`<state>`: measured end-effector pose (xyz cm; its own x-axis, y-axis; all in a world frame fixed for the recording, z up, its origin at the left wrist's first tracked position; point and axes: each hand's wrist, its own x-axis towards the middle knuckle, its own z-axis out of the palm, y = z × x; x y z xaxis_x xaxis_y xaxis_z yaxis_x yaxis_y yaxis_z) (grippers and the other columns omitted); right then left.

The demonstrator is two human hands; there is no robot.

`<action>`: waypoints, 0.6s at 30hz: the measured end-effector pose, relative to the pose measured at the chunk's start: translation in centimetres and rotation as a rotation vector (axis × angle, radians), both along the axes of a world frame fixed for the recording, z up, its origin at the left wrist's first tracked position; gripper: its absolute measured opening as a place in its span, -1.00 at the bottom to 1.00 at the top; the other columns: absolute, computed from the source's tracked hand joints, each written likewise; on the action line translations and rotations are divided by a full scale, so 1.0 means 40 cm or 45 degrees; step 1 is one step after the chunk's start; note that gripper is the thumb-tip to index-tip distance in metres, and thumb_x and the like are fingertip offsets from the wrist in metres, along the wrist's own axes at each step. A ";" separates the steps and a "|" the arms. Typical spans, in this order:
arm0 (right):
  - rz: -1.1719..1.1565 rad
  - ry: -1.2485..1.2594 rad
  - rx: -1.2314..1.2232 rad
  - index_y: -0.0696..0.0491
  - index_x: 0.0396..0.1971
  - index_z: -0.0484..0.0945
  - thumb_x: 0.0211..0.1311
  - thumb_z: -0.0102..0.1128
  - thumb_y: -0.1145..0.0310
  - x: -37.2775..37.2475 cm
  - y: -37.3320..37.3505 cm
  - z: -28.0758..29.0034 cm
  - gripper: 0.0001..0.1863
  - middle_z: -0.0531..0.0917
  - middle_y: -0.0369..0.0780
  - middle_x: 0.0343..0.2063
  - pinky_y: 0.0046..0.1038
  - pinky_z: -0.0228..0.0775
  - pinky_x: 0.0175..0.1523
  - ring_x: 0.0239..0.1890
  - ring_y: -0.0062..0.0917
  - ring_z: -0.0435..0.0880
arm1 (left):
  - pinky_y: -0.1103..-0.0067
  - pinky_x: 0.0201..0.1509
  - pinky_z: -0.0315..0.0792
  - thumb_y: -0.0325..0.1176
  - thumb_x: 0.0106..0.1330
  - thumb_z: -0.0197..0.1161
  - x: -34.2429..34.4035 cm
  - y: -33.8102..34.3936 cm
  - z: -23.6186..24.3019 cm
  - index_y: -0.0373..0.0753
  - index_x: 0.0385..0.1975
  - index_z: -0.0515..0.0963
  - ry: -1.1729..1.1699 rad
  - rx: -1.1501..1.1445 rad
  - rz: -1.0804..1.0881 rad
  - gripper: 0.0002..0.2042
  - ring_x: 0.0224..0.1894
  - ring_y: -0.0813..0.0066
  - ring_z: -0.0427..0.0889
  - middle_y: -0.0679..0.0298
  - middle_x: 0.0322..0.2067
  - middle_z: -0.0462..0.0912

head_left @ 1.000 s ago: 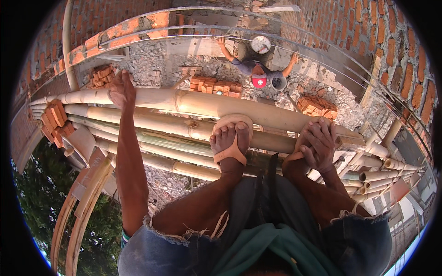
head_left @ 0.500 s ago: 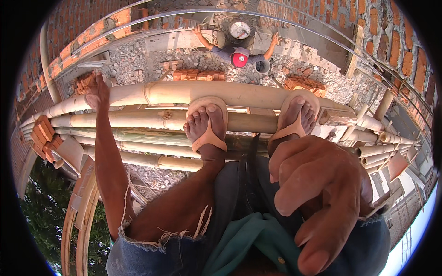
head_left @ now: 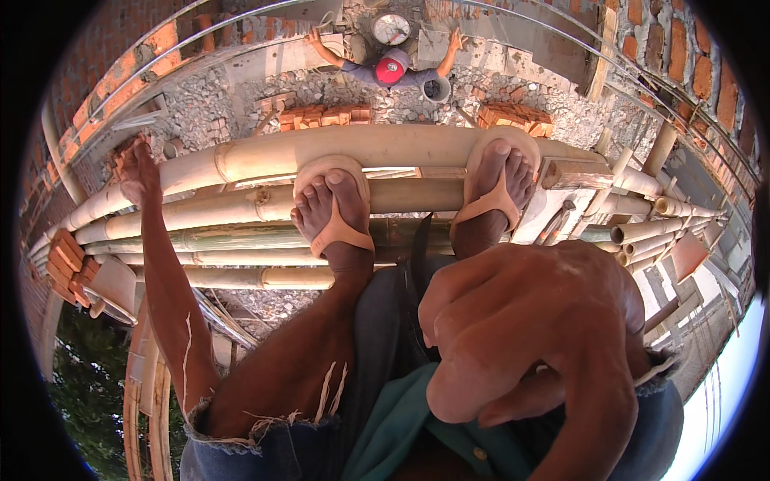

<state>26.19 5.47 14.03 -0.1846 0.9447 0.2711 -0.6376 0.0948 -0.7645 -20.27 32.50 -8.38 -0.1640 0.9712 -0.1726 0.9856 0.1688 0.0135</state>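
Observation:
My left hand point(head_left: 136, 170) reaches out along the left end of the front bamboo pole point(head_left: 321, 148); its small fingertips don't show clearly what they grip. My right hand point(head_left: 521, 329) is large and close to the camera over my lap, fingers curled inward, with whatever is inside hidden. Both feet in tan sandals point(head_left: 337, 240) rest on the bamboo poles, which run side by side high above rubble.
Below, a co-worker in a red cap point(head_left: 391, 70) has both arms spread, near a round white container point(head_left: 391, 30) and a bucket point(head_left: 437, 90). Brick stacks point(head_left: 321, 116), brick walls point(head_left: 698, 72), bent metal bars and a hammer-like tool point(head_left: 557, 220) surround the poles.
My right hand has left my right foot and come up close to the camera, curling further. The view has shifted, so the scene sits higher and further left.

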 end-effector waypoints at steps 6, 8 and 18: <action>-0.034 -0.105 -0.439 -0.07 -0.09 0.66 0.14 0.35 0.13 0.006 -0.001 0.074 -0.65 0.58 -0.17 -0.29 -0.22 0.45 -0.32 -0.47 -0.30 0.60 | 0.25 0.05 0.47 0.27 0.33 -0.03 -0.018 0.012 -0.013 0.05 -0.03 0.72 0.054 0.063 0.014 -0.45 -0.10 0.06 0.71 0.13 -0.20 0.77; -0.055 -0.227 -0.532 -0.10 -0.14 0.68 0.14 0.37 0.20 0.017 0.009 0.090 -0.72 0.59 -0.19 -0.30 -0.24 0.47 -0.32 -0.46 -0.34 0.61 | 0.24 0.05 0.47 0.26 0.33 -0.02 -0.007 0.009 -0.009 0.01 -0.02 0.72 0.006 0.078 0.021 -0.45 -0.10 0.06 0.71 0.11 -0.22 0.77; 0.163 -0.560 -0.052 0.07 -0.23 0.68 0.04 0.50 0.34 -0.015 0.098 -0.021 -0.71 0.64 -0.19 -0.32 -0.39 0.46 -0.27 -0.35 -0.40 0.63 | 0.23 0.52 -0.06 0.10 0.42 0.00 0.075 -0.030 0.054 -0.10 0.00 0.69 -0.038 0.110 0.070 -0.52 -0.01 0.10 0.67 0.06 -0.21 0.75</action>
<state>25.61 9.38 13.20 -0.3897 0.9150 0.1041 -0.2565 0.0008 -0.9665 -17.26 31.31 -6.22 -0.2138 0.9723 -0.0940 0.9737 0.2199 0.0596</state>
